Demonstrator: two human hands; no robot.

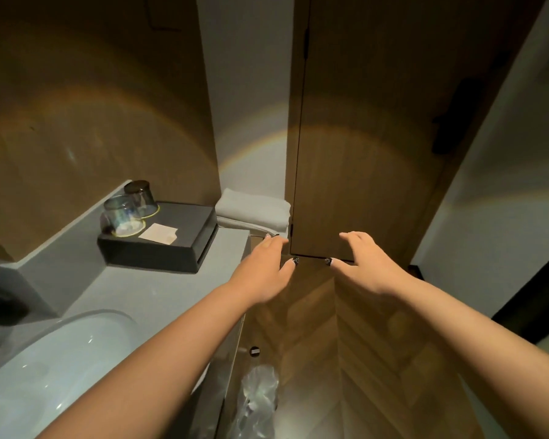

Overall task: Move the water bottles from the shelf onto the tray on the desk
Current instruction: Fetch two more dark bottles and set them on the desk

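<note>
I see a grey surface running along the wall, with a white basin set into its near end. Further along, a black box tray sits on it, carrying two upturned glasses and a small paper card. Folded white towels lie at the far end, just beside the tray.

A hotel-style bathroom: a white basin sits in a grey counter, where a black tray holds two upturned glasses, beside folded white towels and a wooden door.
</note>
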